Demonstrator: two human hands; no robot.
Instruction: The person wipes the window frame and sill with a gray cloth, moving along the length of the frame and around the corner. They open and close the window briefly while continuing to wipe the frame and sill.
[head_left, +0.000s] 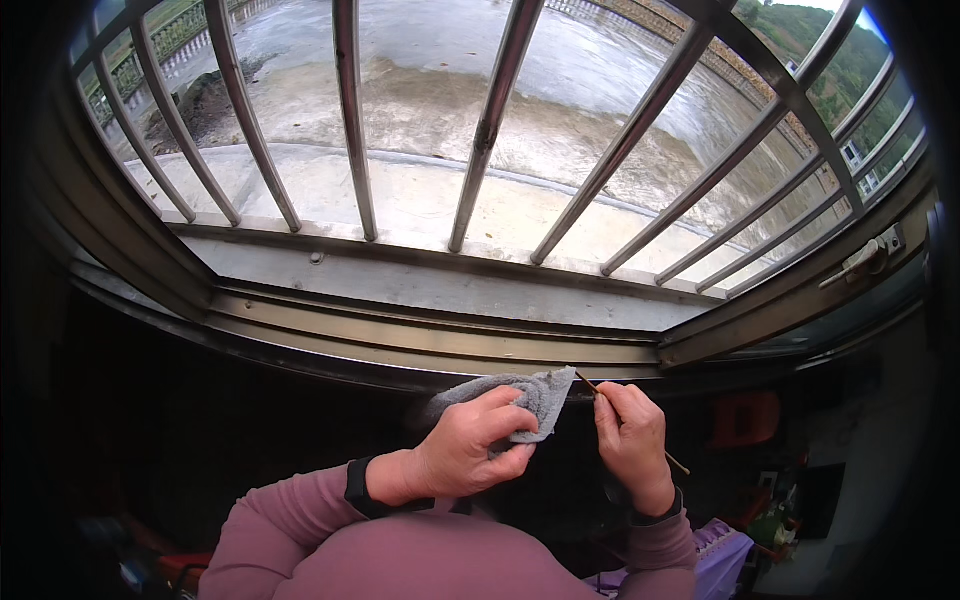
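My left hand grips a bunched grey cloth just in front of the window sill. In my right hand is a thin brown stick, pinched between thumb and fingers. One end of the stick meets the upper right corner of the cloth; the other sticks out behind the hand near the wrist. Both hands are by the near edge of the metal sliding-window track. My left palm and part of the cloth under the fingers are hidden.
Vertical metal security bars stand beyond the track, with a concrete yard outside. A window latch is on the sash at right. Below right are a red chair-like object and purple fabric. The room below the sill is dark.
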